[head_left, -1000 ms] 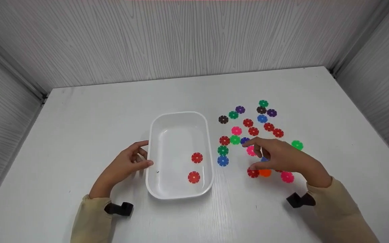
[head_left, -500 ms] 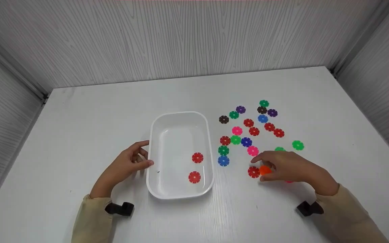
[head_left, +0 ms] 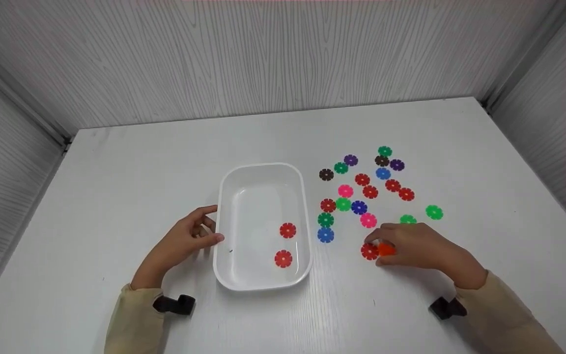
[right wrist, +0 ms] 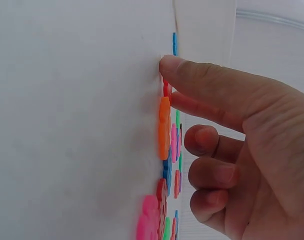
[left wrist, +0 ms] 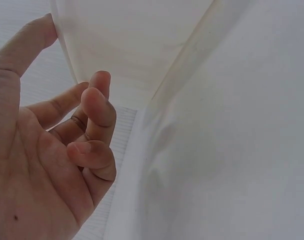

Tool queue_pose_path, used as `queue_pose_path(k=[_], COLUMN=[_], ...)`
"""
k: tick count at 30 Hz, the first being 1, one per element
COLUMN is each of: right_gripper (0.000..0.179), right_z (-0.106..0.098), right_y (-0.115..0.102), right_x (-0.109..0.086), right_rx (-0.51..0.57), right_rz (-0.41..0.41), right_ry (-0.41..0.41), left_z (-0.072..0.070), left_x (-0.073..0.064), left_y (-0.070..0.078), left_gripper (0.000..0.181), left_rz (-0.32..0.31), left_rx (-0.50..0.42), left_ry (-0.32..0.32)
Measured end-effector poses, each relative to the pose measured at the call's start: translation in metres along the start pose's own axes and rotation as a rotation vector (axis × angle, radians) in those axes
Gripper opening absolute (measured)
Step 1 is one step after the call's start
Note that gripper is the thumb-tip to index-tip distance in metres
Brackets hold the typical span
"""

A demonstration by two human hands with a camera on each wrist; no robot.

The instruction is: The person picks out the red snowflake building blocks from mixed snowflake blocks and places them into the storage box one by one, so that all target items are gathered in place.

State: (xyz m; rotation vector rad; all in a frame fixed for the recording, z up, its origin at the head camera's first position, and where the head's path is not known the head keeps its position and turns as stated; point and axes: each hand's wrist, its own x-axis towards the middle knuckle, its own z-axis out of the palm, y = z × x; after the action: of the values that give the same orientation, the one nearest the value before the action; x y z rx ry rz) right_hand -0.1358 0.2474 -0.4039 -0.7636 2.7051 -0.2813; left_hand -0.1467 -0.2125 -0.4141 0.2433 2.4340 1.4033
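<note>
In the head view, my left hand (head_left: 182,246) is at the left side of a white plastic tray (head_left: 218,265). Thumb and index finger touch its rim; the left wrist view shows the other fingers loosely bent beside the wall. Two red snowflake discs (head_left: 288,230) lie in the tray. To the right, my right hand (head_left: 415,248) is low over the table, thumb and index finger apart around a red snowflake disc (head_left: 368,252) and an orange disc (head_left: 386,250). The right wrist view shows the thumb reaching the tabletop by the red disc, the other fingers curled.
Several loose snowflake discs lie right of the tray, among them a blue one (head_left: 325,234), a pink one (head_left: 368,220) and a bright green one (head_left: 434,212). A grey wood-grain panel (head_left: 273,59) stands along the table's back edge.
My right hand has moved right and down, from above the pink and blue discs to the red and orange ones, its index finger now closer to the red disc. The left hand and tray stay put.
</note>
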Motion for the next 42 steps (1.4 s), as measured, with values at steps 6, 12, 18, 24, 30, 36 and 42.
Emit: queue_pose_path(k=[6,12,18,24,30,36,42], right_gripper=[0.042,0.037,0.039,0.043,0.046,0.043,0.041], right_z=[0.001,0.002,0.001,0.001,0.0,0.0,0.0], right_y=[-0.002,-0.005,-0.008,-0.011,-0.014,-0.018,-0.02], right_x=[0.0,0.001,0.003,0.002,0.0,0.001,0.0], right_rx=[-0.003,0.006,0.023,-0.018,-0.025,-0.019,-0.031], right_rz=[0.0,-0.003,0.034,0.03,0.017,0.006,0.017], right_ry=[0.036,0.041,0.001,0.002,0.002,-0.015,-0.033], left_z=[0.0,0.0,0.0,0.0,-0.001,-0.001,0.0], left_x=[0.001,0.001,0.0,0.0,0.0,0.0,0.0], left_y=[0.001,0.001,0.0,0.0,0.001,0.001,0.0], left_gripper=[0.067,0.068,0.068,0.068,0.068,0.068,0.068], left_rz=[0.008,-0.001,-0.01,-0.007,-0.015,-0.008,-0.005], left_rx=[0.004,0.012,0.018,0.01,0.014,0.018,0.033], left_ry=[0.005,0.002,0.004,0.003,-0.001,0.003,0.005])
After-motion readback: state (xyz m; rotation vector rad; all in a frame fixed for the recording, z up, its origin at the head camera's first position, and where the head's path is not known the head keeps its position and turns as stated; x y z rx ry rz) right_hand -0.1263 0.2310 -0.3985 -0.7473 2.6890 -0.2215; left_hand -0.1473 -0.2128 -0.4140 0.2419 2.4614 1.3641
